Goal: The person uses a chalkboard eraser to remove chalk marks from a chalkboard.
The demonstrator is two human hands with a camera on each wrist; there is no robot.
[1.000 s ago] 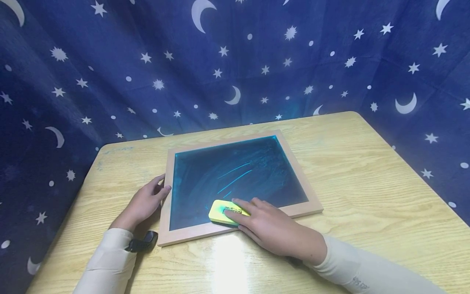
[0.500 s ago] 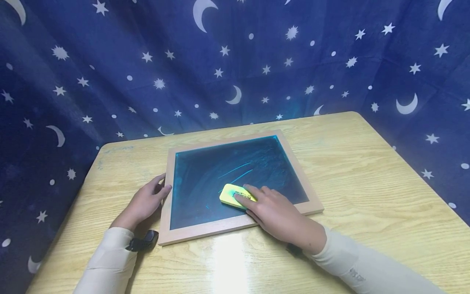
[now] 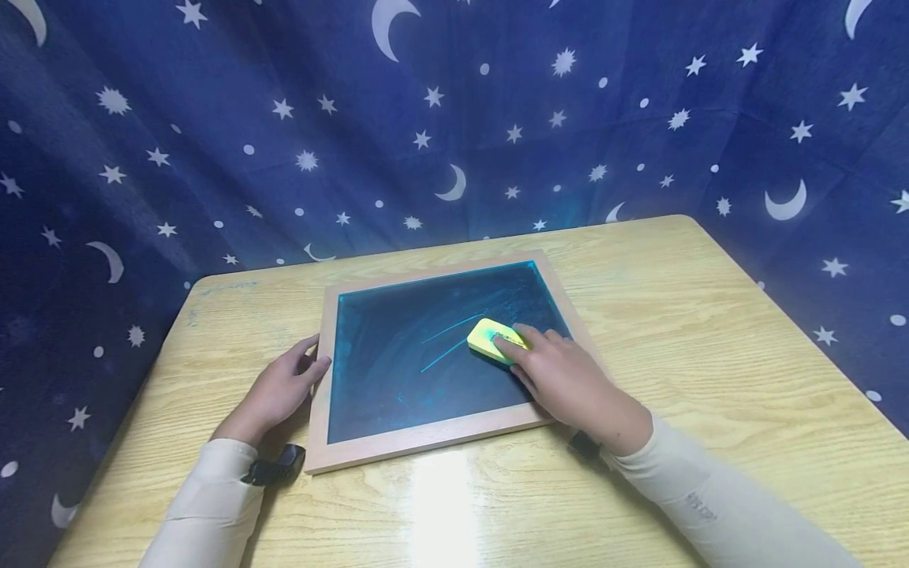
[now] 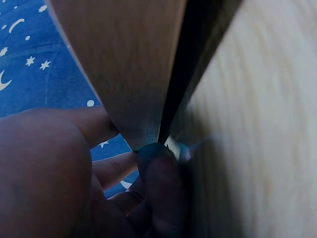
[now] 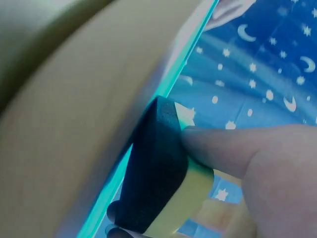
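Note:
A small chalkboard in a light wooden frame lies at a slant on the table. My left hand holds the frame's left side; the left wrist view has its thumb and fingers about the frame edge. My right hand grips a yellow board eraser on the board's right half. Its dark felt faces the board in the right wrist view, with the thumb along the yellow side. Two thin blue chalk lines run left of the eraser, the lower one reaching it.
The wooden table extends around the board, with faint blue smudges at its far left. A blue curtain with moons and stars hangs behind it. A black band circles the left wrist.
My right hand has slid the eraser from the board's near edge up and to the right. The short lower chalk stroke is gone, leaving faint smears. The left hand stays still.

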